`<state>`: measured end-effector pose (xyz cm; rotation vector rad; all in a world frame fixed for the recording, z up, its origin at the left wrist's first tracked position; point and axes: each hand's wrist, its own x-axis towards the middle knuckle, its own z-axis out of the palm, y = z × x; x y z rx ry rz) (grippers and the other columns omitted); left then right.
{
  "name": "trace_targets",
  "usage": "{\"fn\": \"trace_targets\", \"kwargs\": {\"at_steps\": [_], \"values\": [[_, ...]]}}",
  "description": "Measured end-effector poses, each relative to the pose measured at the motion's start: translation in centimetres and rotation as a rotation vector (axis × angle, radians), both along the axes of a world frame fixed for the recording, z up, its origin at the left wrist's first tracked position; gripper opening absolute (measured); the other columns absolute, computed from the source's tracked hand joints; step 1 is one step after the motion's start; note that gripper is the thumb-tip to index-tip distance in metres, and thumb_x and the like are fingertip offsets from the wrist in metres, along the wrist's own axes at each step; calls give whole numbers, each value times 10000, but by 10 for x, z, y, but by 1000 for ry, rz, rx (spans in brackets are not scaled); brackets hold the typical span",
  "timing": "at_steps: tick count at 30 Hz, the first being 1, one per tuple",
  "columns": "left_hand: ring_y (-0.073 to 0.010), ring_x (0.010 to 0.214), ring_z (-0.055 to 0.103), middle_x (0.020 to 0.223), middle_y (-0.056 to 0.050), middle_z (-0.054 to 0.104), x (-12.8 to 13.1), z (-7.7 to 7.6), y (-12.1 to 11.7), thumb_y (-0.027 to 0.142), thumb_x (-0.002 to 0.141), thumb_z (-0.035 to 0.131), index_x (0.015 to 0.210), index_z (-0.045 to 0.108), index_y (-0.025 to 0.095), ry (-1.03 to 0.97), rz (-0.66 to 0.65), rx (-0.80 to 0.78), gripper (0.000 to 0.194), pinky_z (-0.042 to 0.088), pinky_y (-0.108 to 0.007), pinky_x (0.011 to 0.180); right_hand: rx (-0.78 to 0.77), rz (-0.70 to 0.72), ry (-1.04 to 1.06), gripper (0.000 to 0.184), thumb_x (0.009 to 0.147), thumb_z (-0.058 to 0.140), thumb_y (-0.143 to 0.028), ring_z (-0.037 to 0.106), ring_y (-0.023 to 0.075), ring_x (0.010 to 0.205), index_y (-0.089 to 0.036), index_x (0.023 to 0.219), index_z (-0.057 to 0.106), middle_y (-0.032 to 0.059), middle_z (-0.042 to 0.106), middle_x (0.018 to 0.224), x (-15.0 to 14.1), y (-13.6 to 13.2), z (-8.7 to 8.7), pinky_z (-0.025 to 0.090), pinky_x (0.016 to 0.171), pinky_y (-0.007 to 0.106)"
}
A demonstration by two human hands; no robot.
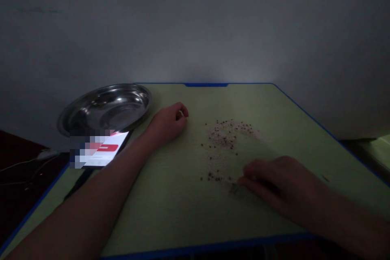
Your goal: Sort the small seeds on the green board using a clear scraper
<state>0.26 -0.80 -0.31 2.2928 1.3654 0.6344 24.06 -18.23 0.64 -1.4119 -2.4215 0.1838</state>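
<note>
Pale small grains (217, 136) mixed with dark bean-like bits lie in a loose curved patch on the light green table (170, 211). My left hand (170, 122) rests on the table left of this patch, its fingers curled in toward the thumb; whatever they may hold is hidden. At the patch's lower right edge, my right hand (274, 183) has thumb and fingers drawn together close to the tabletop. Motion blurs it slightly, and what lies between its fingertips cannot be made out. A dark smudge (234, 189) shows just below those fingertips.
A wide, shiny metal basin (122, 115) stands at the table's far left. Beside my left forearm is a phone (105, 150) with its screen lit, partly pixelated. Blue edging (304, 111) borders the table, and a grey wall (207, 24) rises behind it.
</note>
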Motion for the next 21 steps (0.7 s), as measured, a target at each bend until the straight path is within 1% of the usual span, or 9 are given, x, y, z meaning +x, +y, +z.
{"fn": "trace_targets", "kwargs": {"at_steps": [2,4,8,10,14,18,21], "values": [[-142,589,511,709,-19,618,0,0,0,205,726,459,859,574,179,2,5,-1,178,349,-285,573,20,35,-33,363,1014,347,-357,614,133,480,-213,773,578,-28,618,566,1,-6,-5,367,474,270],[-142,587,510,710,-20,620,0,0,-1,207,728,460,862,576,178,3,6,1,180,350,-286,574,49,31,-53,371,1017,339,-358,619,135,472,-206,776,578,-24,617,561,7,-5,-9,366,467,273],[-141,595,510,706,-18,613,1,1,-1,214,734,466,849,569,180,5,8,-2,159,348,-283,576,94,-35,-98,356,1007,361,-363,606,137,440,-198,789,590,-18,626,557,20,7,-10,348,450,276],[-137,587,500,700,-15,606,1,2,-1,215,735,467,843,566,180,7,11,-8,150,342,-281,571,103,-55,-104,352,1000,375,-368,602,140,433,-196,789,599,-13,634,558,22,13,-8,344,448,277],[-137,591,503,706,-15,606,1,3,-2,205,733,462,848,563,180,7,14,-12,155,340,-282,573,72,-51,-79,345,990,396,-366,588,134,428,-190,779,605,-17,619,541,15,15,-6,341,450,270],[-131,580,490,698,-10,600,0,2,-2,200,732,463,845,562,180,10,17,-12,151,333,-278,566,5,9,-53,334,992,401,-363,604,126,463,-190,787,599,-21,606,549,10,9,-4,343,460,263],[-129,573,490,682,-1,597,-1,1,-1,204,735,468,851,564,184,12,11,2,152,337,-276,566,14,-1,-32,332,993,406,-378,596,120,457,-196,788,592,-28,601,550,14,4,-3,339,458,265]]}}
